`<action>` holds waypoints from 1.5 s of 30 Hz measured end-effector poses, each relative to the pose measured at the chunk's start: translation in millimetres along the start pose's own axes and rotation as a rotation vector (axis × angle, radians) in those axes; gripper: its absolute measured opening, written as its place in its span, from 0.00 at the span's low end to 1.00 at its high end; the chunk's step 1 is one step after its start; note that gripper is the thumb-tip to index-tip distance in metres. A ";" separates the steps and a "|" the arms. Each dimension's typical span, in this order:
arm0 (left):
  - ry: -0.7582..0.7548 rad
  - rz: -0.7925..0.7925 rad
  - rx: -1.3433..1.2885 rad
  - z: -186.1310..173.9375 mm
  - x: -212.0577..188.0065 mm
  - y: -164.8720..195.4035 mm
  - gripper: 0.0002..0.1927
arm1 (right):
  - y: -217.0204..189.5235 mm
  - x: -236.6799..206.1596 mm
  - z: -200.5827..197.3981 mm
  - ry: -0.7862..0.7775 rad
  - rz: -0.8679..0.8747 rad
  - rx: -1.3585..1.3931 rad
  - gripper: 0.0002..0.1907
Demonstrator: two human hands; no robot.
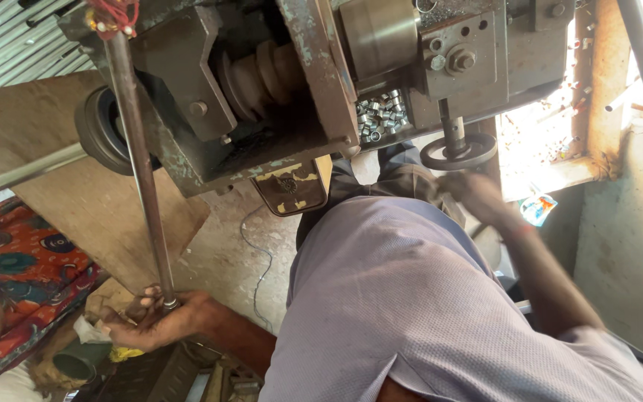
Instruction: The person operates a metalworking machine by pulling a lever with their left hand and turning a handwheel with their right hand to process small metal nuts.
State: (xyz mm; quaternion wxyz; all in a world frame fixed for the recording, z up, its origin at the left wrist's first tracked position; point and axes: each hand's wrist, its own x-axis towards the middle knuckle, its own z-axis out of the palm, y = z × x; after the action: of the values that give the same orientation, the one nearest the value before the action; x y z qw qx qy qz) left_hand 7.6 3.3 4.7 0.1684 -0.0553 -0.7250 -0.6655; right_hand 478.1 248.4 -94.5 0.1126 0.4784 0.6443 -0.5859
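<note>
Workshop: concrete floor (221, 249), corrugated wall (1, 45).

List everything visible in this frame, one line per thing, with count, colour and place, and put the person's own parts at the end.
machine: one, grey-green worn metal, top centre
long metal rod: one, rusty grey, running from the machine at upper left down to the left hand
handwheel: one, dark grey, under the machine at right, by the right hand
small metal pieces: many, silvery, in a tray in the machine
wooden board: one, brown, left
patterned cloth: one, orange and blue, lower left
shirt: one, pale lilac, centre bottom
left hand: gripping the rod's lower end
right hand: blurred, at the handwheel
</note>
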 end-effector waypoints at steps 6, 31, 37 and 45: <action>-0.247 0.561 0.280 -6.1 -27.9 4.5 0.24 | -2.8 36.3 -16.0 0.212 0.186 -0.243 0.17; 0.053 -0.114 -0.033 14.7 -2.1 12.9 0.29 | 1.4 0.5 54.8 0.787 0.202 0.681 0.37; 0.066 -0.107 0.006 13.6 -2.5 12.4 0.28 | 4.2 0.4 33.7 0.945 0.219 0.795 0.41; 0.092 -0.101 0.014 12.0 -1.7 9.4 0.30 | 6.0 5.8 31.9 1.004 0.277 0.796 0.37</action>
State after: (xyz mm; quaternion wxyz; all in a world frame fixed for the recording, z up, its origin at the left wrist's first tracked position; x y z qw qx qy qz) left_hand 10.0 16.4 12.3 0.1681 0.0131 -0.7230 -0.6700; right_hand 466.3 222.8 -111.7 -0.3131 0.7775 0.2849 -0.4650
